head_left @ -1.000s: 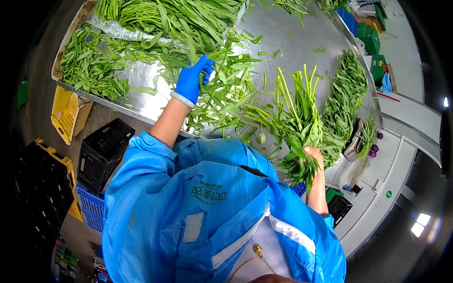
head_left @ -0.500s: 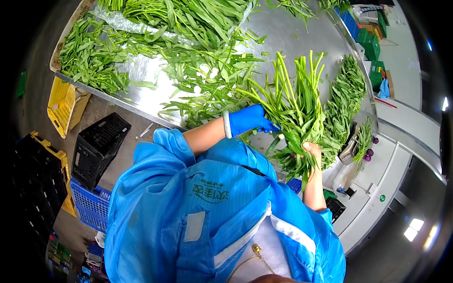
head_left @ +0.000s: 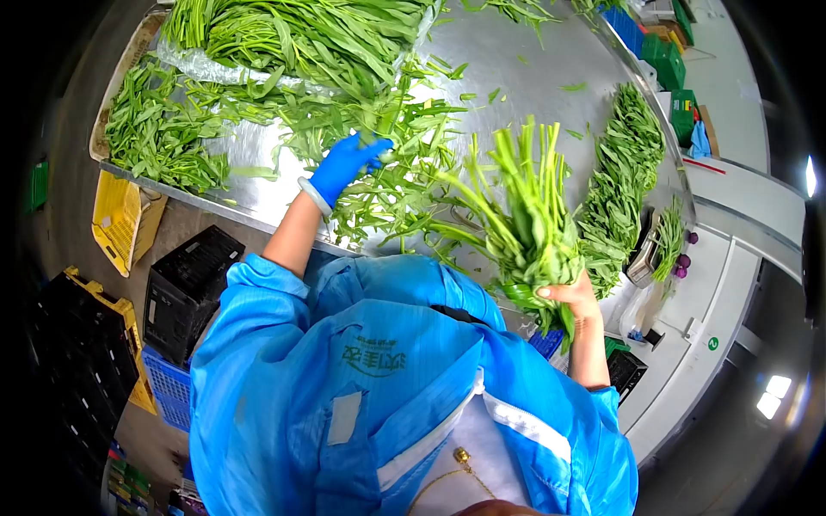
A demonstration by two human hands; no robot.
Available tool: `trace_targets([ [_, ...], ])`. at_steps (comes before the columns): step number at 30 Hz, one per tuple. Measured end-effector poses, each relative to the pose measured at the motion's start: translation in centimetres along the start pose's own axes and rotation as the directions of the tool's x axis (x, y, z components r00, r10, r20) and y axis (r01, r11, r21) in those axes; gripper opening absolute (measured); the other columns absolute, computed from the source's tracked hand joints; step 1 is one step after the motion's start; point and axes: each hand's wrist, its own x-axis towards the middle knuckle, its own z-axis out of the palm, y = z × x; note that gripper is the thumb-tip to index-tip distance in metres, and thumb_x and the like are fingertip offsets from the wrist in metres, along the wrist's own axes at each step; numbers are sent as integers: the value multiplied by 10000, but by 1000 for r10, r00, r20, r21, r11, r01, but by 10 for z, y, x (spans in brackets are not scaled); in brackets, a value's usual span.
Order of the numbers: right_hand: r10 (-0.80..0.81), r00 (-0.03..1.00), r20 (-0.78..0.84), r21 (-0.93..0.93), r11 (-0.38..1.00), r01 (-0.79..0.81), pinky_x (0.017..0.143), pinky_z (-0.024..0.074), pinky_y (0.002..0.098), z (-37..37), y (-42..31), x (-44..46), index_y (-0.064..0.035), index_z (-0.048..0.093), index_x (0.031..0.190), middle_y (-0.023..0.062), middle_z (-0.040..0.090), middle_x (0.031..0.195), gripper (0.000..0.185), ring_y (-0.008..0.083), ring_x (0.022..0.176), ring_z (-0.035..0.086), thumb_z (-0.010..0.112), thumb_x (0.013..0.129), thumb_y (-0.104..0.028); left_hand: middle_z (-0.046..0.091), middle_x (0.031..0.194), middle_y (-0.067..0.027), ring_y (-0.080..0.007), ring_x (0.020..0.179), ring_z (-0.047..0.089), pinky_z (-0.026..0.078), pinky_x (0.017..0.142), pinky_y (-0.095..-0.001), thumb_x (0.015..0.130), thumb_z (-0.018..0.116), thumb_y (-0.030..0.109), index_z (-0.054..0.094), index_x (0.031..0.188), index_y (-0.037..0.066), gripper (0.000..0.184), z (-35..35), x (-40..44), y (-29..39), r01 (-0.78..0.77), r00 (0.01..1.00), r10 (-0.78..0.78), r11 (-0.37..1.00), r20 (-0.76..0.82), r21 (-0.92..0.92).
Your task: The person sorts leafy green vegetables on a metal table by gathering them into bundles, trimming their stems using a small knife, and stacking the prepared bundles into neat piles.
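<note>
My right hand (head_left: 575, 297), bare, is closed around the leafy lower end of a bunch of water spinach (head_left: 529, 215). The cut stems point up and away from me over the metal table (head_left: 503, 82). My left hand (head_left: 340, 172), in a blue glove, is over the loose leaves (head_left: 404, 193) left of the bunch. Its fingers look partly apart, with blurred green at the tips; whether a leaf still touches them is unclear.
A big pile of water spinach (head_left: 292, 39) lies on plastic film at the far left, beside more leaves (head_left: 159, 129). Further greens (head_left: 624, 163) line the right edge. Yellow (head_left: 125, 219), black (head_left: 189, 288) and blue crates (head_left: 168, 387) stand on the floor at left.
My left hand has moved from beside the bunch out left and away over the loose leaves. My right hand keeps the bunch, now slightly lower and turned, its stems closer together.
</note>
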Motion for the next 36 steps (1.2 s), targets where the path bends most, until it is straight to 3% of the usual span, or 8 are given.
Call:
trace_targets([
  [2,-27,990,138,-296,953,67,916,449,314,3,-10,-1,18,503,1248,88,642,1105,710,182,992,602,796,604,-33,608,1155,-154,-192,978,612,485,849,-304,859,658,332,502,1287,29,547,9,-4,4,-182,970,238,586,47,790],
  [13,-242,892,382,-922,-31,386,615,499,417,39,-37,-12,-89,535,1242,133,572,762,643,331,690,614,629,611,-6,600,1187,-53,-141,1023,577,457,849,-288,922,560,281,410,1403,148,520,54,-10,30,288,954,-216,854,208,-433],
  [18,-291,841,456,-889,-187,417,536,495,369,46,-32,-14,-137,542,1282,91,517,694,632,246,616,595,591,662,-28,621,960,-39,-96,840,552,445,748,-221,942,528,242,557,1220,26,353,75,-24,33,107,905,-64,991,421,-78],
  [24,-349,825,445,-895,-143,422,566,502,368,54,-28,-26,-130,517,1307,99,525,706,697,262,637,600,605,626,-7,591,840,9,-62,663,463,379,604,-194,935,494,168,649,1021,46,215,73,-38,51,42,995,-27,987,97,-156],
  [25,-368,823,432,-900,-120,419,572,503,372,50,-28,-29,-126,516,1306,102,528,710,710,266,641,602,614,613,-4,597,816,12,-63,632,451,377,586,-197,926,498,170,651,1014,41,219,56,-32,29,-332,943,325,934,69,135],
  [27,-356,874,331,-939,-30,344,623,513,403,36,-25,-34,-102,516,1290,152,590,791,729,314,703,624,642,580,10,608,803,0,-89,652,498,414,623,-220,906,548,204,650,1050,33,246,20,-35,32,59,993,-70,992,-100,-115],
  [33,-268,961,-67,-865,496,78,724,514,420,-10,-19,-19,-94,472,1296,246,642,918,691,402,822,635,642,638,29,605,1139,-171,-341,1007,583,473,823,-429,729,759,331,358,1428,226,812,22,-55,18,-183,841,541,284,0,941],
  [36,-346,929,-129,-744,653,140,826,484,325,-28,-18,-7,-32,468,1284,204,660,965,670,284,900,654,670,646,18,655,1046,-114,-152,767,605,492,665,-278,813,704,300,629,1186,156,407,49,-57,20,-1,980,103,854,-168,520],
])
